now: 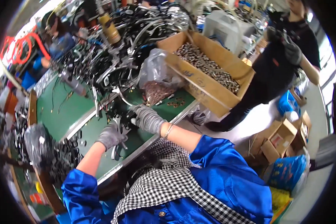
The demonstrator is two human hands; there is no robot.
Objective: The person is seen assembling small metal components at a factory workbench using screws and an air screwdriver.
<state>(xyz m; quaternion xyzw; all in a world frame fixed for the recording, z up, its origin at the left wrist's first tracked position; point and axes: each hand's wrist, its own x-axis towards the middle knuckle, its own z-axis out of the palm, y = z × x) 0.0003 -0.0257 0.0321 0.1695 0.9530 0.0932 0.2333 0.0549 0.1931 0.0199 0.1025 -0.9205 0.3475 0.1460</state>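
My left hand (111, 136), in a grey knit glove, closes around a slim silver metal part (117, 122) with curved arms, which sticks out above and below the fingers. Beside it, my right hand (148, 119), gloved the same way, has its fingers curled at a cluster of small black parts (125, 115). What its fingertips pinch is hidden. Just beyond the right hand, a clear plastic bag (157, 80) holds many small copper-coloured pieces. Several loose copper-coloured rings (176, 102) lie on the green tabletop (142, 140) next to the bag.
An open cardboard box (212, 95) of small metal pieces stands at the right. Tangled silver and black parts (115, 71) heap up ahead. Black pieces (65, 158) and a dark plastic bag (38, 143) lie left. A person (276, 71) stands at the far right, near cartons (278, 140).
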